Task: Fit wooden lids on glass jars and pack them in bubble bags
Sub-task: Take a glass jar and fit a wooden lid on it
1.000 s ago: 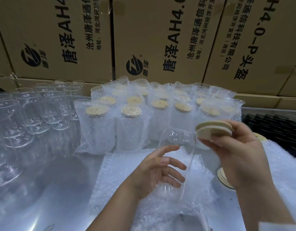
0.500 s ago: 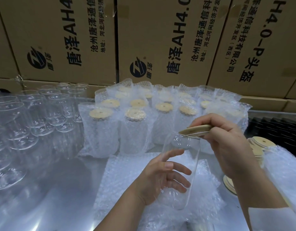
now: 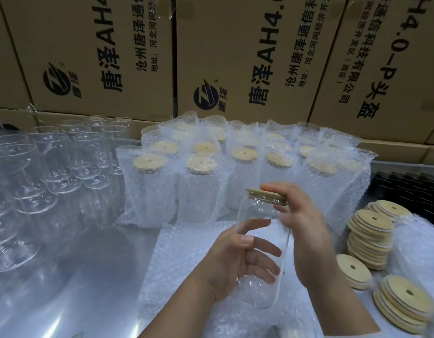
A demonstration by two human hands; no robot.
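My left hand [image 3: 238,262] holds a clear glass jar [image 3: 262,252] upright, slightly tilted, over a pile of flat bubble bags [image 3: 184,254]. My right hand [image 3: 301,230] grips a round wooden lid [image 3: 264,195] and has it lying on the jar's mouth. Stacks of loose wooden lids [image 3: 372,237] with centre holes lie at the right. Several packed jars in bubble bags [image 3: 201,181], lids on, stand in rows behind my hands.
Several bare glass jars [image 3: 52,167] stand at the left on the shiny metal table [image 3: 77,276]. Printed cardboard boxes [image 3: 235,57] form a wall at the back. A dark tray [image 3: 406,189] sits at the far right.
My right hand brought the wooden lid down from beside the jar onto its mouth. The view shifted down, showing more lid stacks at the right.
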